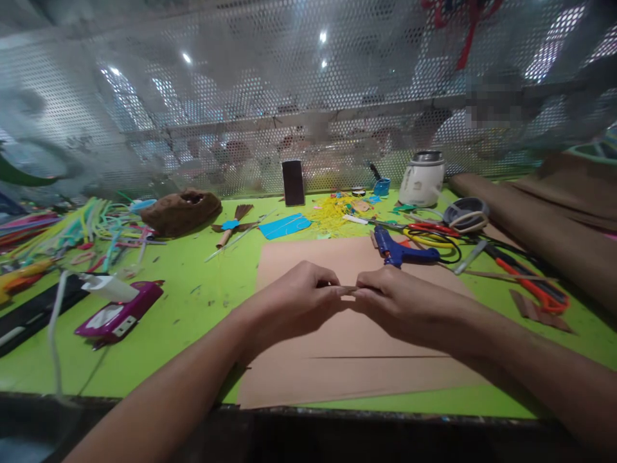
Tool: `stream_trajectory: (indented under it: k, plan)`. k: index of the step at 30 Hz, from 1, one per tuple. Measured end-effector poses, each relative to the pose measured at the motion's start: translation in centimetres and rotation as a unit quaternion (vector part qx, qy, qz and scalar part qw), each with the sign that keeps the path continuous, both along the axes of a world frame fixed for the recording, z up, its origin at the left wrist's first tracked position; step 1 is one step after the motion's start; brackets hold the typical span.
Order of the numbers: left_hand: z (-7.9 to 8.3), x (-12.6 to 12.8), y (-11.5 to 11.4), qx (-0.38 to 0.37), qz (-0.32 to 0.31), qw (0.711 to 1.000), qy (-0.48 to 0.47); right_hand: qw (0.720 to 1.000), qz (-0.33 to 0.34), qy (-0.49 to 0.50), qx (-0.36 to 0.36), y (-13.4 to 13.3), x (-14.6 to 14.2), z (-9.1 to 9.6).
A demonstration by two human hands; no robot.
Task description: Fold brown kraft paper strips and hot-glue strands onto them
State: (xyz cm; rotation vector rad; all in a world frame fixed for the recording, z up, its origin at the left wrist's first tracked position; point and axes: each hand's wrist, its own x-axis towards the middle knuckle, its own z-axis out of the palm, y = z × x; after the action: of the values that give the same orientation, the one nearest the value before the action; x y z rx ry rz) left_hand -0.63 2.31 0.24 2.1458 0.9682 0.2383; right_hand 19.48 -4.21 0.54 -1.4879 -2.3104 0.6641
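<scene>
My left hand (pixel 297 297) and my right hand (pixel 394 299) meet fingertip to fingertip above a tan cardboard sheet (pixel 337 366) on the green table (pixel 193 302). Both hands are closed in a pinch on a small thin brownish piece (pixel 348 290) held between them; it is too small to name. A blue glue gun (pixel 402 251) lies just beyond my right hand at the sheet's far edge.
Orange-handled scissors (pixel 530 283) and tools lie at right beside brown fabric rolls (pixel 544 218). A white kettle (pixel 423 178), a dark phone (pixel 293 182), blue paper (pixel 285 226), a small broom figure (pixel 232 226), a brown lump (pixel 180 211), coloured strips (pixel 72 228) and a magenta device (pixel 120 312) lie around. Perforated mesh wall behind.
</scene>
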Motion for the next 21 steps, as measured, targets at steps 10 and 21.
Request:
stream_trajectory:
  k: [10, 21]
  plan:
    - [0.2, 0.3, 0.1, -0.074, -0.007, 0.997, -0.035, 0.998, 0.018, -0.057, -0.036, 0.5, 1.4, 0.3]
    - [0.0, -0.4, 2.0, -0.149, -0.137, 0.978, -0.051, 0.986, 0.136, -0.040, -0.088, 2.5, 3.1, 0.1]
